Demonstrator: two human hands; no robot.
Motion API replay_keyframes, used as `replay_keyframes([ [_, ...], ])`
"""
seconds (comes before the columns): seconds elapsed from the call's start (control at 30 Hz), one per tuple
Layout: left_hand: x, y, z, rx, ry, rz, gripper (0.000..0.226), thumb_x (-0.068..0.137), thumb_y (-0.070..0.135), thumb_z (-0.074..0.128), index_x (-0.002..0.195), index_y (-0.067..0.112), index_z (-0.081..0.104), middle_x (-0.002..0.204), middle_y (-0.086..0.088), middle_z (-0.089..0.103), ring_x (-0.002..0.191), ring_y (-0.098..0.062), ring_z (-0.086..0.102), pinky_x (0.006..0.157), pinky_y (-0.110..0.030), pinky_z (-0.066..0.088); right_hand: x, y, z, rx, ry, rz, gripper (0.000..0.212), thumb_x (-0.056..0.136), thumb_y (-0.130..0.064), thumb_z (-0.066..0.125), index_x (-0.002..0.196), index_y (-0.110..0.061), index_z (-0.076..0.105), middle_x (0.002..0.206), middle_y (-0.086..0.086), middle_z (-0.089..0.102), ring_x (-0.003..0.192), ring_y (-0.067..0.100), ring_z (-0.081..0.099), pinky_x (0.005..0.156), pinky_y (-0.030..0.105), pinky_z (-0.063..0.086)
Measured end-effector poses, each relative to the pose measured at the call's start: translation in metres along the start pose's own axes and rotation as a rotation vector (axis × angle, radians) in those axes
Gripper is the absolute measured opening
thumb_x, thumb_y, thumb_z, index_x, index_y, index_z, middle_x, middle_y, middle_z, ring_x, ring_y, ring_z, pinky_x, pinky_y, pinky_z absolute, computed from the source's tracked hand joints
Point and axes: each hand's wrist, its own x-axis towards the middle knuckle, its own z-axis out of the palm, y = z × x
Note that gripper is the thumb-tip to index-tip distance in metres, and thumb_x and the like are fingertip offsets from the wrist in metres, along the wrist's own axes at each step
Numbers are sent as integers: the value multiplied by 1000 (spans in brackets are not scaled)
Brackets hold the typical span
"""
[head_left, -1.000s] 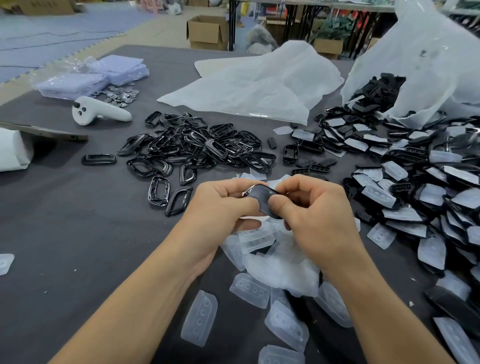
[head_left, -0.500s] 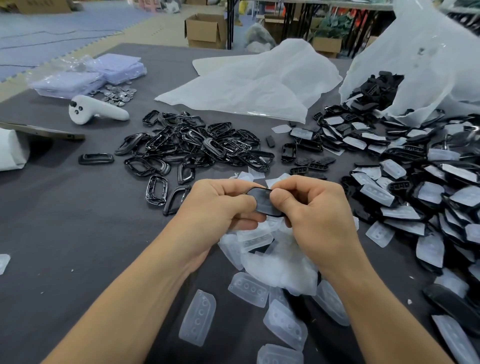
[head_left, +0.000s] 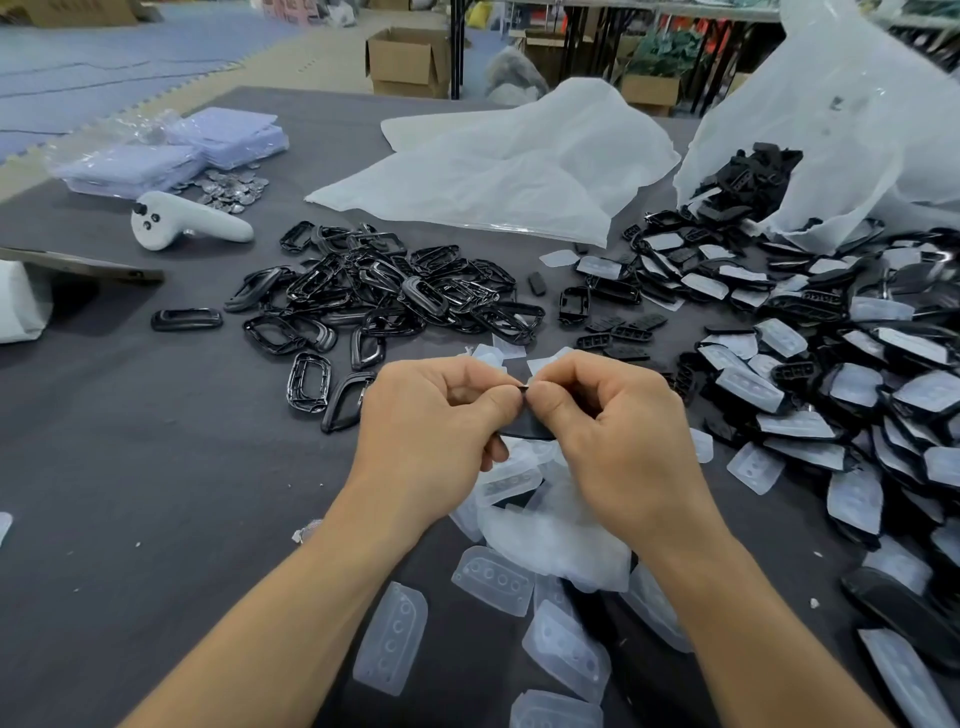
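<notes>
One black part is held just above the table, at centre, between two hands.

Left hand: fingers curled, thumb and forefinger pinching the part's left edge. Right hand: likewise curled, pinching the right edge. The two thumbs almost meet at the top. Fingers hide most of the part; we see only its top corner and lower rim.

Counts:
- clear covers lying flat nearest us: at least four, with more heaped under the hands
- black frames: one pile beyond the hands, too tangled to count, with one lone frame well to its left
- film-backed black parts: one large spread on the right, uncounted
- white bags: two, a flat bag and an upright bag spilling black pieces
- white controller: one, far left
- lavender packets: two stacks, with small metal discs just beside them
</notes>
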Motion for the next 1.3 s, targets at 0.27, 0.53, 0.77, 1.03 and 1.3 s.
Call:
replay_keyframes([
  [0.27,1,-1,-3,-69,19,-25,21,87,-2,77,73,13,78,57,-7,69,42,-17,61,41,-22,46,2,0,-3,165,-28,62,26,103,-9,55,92,-22,75,66,7,69,55,19,65,53,26,48],
  [0.53,4,-4,-4,-74,19,-24,21,89,1,75,75,15,79,58,-13,69,44,-18,61,44,-25,49,2,3,1,325,-64,124,32,85,6,71,94,-24,78,74,4,74,61,18,69,58,23,53],
  [0.77,7,-5,-9,-38,-94,-79,12,93,15,75,84,14,81,58,-8,68,46,-14,60,47,-20,48,4,4,-1,349,-28,170,33,85,10,70,91,-21,80,72,5,74,59,22,68,56,23,52],
  [1.03,8,-2,-15,-34,-136,-122,23,91,-2,72,74,10,80,65,-14,73,49,-14,62,47,-19,49,1,-3,-4,265,-52,172,31,82,5,74,97,-21,78,73,1,75,59,15,68,58,22,53],
  [1.3,8,-2,-15,-67,-133,-118,19,93,1,71,80,11,81,68,-13,73,52,-14,63,48,-20,50,-5,-7,-6,-118,2,21,45,75,-6,80,109,-35,77,80,-12,73,73,6,68,65,11,50],
])
